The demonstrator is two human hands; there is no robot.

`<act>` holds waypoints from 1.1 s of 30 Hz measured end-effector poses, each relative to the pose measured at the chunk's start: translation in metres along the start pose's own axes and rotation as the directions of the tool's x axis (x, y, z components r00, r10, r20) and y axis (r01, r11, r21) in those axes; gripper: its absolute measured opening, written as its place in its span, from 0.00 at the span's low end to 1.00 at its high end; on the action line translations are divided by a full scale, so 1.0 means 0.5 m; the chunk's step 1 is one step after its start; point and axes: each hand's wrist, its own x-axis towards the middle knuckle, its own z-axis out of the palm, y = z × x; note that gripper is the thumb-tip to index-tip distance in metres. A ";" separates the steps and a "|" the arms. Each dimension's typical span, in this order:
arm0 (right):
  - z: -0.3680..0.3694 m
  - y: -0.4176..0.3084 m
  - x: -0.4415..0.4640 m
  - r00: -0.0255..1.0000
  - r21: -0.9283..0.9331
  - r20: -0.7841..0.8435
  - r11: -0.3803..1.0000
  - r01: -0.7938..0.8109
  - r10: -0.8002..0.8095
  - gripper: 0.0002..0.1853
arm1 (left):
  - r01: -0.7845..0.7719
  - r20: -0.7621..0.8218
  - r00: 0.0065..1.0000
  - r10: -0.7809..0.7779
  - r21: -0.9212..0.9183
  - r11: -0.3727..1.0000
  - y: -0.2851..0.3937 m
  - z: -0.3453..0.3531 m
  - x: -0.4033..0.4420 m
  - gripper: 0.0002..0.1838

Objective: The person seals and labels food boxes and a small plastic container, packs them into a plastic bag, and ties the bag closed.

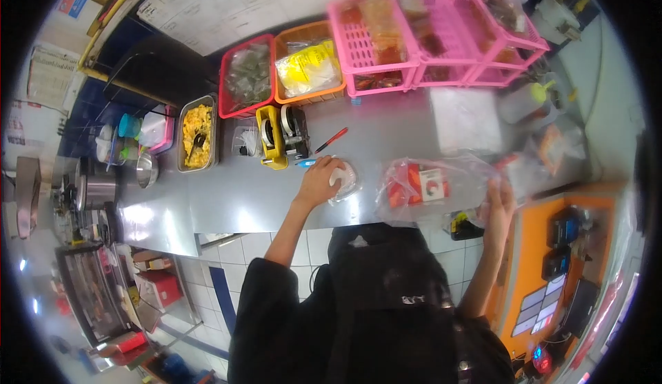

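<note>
My left hand point(320, 181) is closed around the near side of a small, clear round plastic tub point(348, 180) with something whitish in it, on the steel counter. Just beyond those fingers lie a blue marker point(305, 163) and a red pen point(334, 139). At the counter's front edge, my right hand point(499, 201) grips the right end of a clear plastic bag point(469, 165), its fingers slightly blurred. A red and white printed packet point(433, 184) shows inside or beneath the bag; I cannot tell which.
Tape dispensers in yellow point(272, 139) and black point(295, 132) stand behind my left hand. Beyond are a steel tray of yellow food point(198, 137), a red basket point(224, 98), an orange basket point(310, 97) and pink baskets point(379, 83). White plastic sheets point(465, 118) lie at right.
</note>
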 end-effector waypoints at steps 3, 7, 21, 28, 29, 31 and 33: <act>-0.006 0.006 0.008 0.997 0.004 0.015 0.997 -0.079 0.079 0.19 | 0.141 0.014 0.990 -0.141 -0.125 0.982 -0.044 -0.001 0.031 0.12; -0.002 -0.002 0.009 0.997 0.006 -0.007 0.997 -0.078 0.079 0.16 | 0.347 -0.041 0.935 -0.352 -0.093 0.933 -0.045 0.015 0.029 0.10; 0.024 -0.026 0.007 0.999 0.026 -0.012 0.999 0.047 -0.046 0.13 | 0.351 0.089 0.933 -0.348 -0.017 0.936 0.074 0.032 -0.023 0.25; 0.000 -0.025 0.014 1.000 0.002 0.015 1.000 -0.019 0.019 0.12 | 0.338 0.012 0.941 -0.339 0.037 0.940 0.037 0.049 -0.053 0.32; -0.002 -0.025 0.015 0.999 0.017 0.045 1.000 -0.004 0.003 0.13 | 0.406 0.030 0.914 -0.405 -0.072 0.911 0.042 0.048 -0.051 0.30; -0.007 -0.025 0.019 0.997 0.031 0.079 0.999 0.012 -0.015 0.13 | 0.470 0.051 0.882 -0.469 -0.179 0.864 0.046 0.043 -0.043 0.28; -0.012 -0.024 0.023 0.995 0.025 0.094 0.999 -0.021 0.019 0.14 | 0.586 0.086 0.806 -0.585 -0.245 0.772 0.035 0.036 -0.034 0.25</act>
